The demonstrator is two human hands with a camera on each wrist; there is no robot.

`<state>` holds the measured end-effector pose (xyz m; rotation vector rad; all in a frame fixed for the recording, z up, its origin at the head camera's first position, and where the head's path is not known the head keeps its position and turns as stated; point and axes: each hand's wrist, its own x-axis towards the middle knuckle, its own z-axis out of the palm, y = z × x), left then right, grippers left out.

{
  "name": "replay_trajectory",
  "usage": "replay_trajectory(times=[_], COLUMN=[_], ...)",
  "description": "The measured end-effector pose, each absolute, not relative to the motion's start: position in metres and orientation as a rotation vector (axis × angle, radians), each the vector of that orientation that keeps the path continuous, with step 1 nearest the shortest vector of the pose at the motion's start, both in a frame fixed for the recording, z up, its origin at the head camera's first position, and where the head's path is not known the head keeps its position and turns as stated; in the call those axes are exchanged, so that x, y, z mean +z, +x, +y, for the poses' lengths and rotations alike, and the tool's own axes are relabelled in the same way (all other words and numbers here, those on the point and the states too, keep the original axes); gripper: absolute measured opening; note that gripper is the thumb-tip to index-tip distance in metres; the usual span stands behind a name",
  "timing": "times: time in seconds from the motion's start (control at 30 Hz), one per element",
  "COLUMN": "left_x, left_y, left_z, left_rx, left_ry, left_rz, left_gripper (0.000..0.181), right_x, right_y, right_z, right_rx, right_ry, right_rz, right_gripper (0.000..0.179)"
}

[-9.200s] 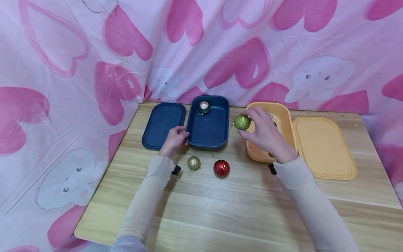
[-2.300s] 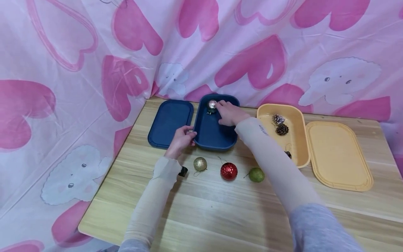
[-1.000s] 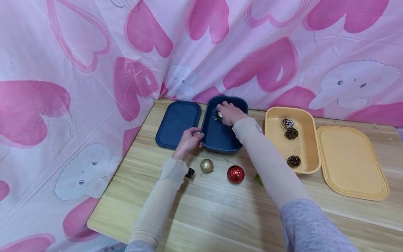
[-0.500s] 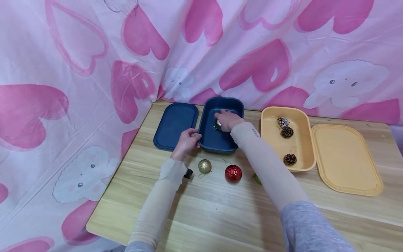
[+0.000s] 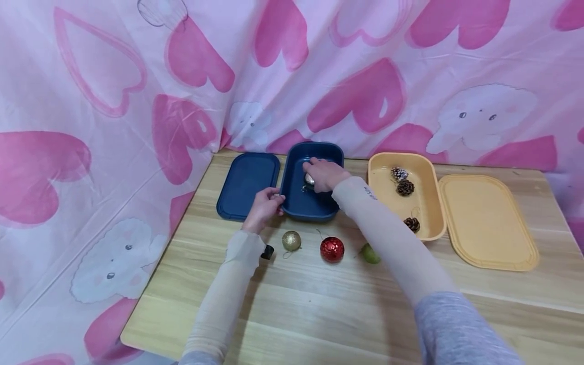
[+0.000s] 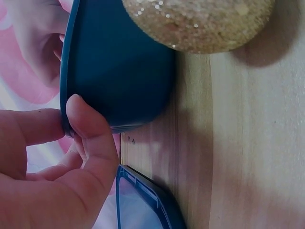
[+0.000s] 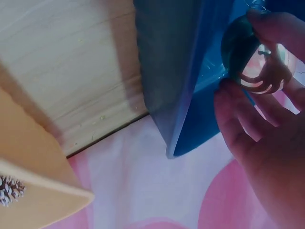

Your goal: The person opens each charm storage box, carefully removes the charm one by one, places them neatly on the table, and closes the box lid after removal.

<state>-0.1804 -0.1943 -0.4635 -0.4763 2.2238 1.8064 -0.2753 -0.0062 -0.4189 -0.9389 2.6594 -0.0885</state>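
Note:
My left hand (image 5: 262,209) pinches the near left rim of the dark blue container (image 5: 310,215), thumb outside, as the left wrist view shows. Inside that container, my right hand (image 5: 325,175) holds a shiny silver Christmas bauble (image 7: 252,52) between thumb and fingers; in the head view the hand covers most of it. In front of the container, a gold glitter bauble (image 5: 291,241), a red bauble (image 5: 332,249) and a green bauble (image 5: 369,253) lie in a row on the table. My right forearm partly covers the green one.
A blue lid (image 5: 248,185) lies left of the blue container. To the right stands a yellow container (image 5: 380,190) with pine cones (image 5: 405,187) in it, its yellow lid (image 5: 488,220) beside it. A pink heart-print curtain (image 5: 356,101) hangs behind the table.
The green bauble went from my right hand onto the table. My right hand then took the silver bauble and brought it from the container's back toward its middle. The left hand kept its grip.

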Motion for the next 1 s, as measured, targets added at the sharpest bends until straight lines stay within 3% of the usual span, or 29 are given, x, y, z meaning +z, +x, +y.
replay_trajectory(times=[0.63,1.0], left_x=[-0.464,-0.465], left_y=[-0.181,-0.182], left_z=[-0.198,-0.198], left_rx=[1.815,1.795], left_ry=[-0.479,-0.455], left_rz=[2.192,2.206], left_gripper=[0.039,0.04], right_x=[-0.39,-0.381], right_y=[-0.257,-0.243], right_z=[0.022,0.051], right_rx=[-0.254,-0.536], right_ry=[-0.985,-0.981], right_rz=[2.727,2.775], right_gripper=[0.051,0.067])
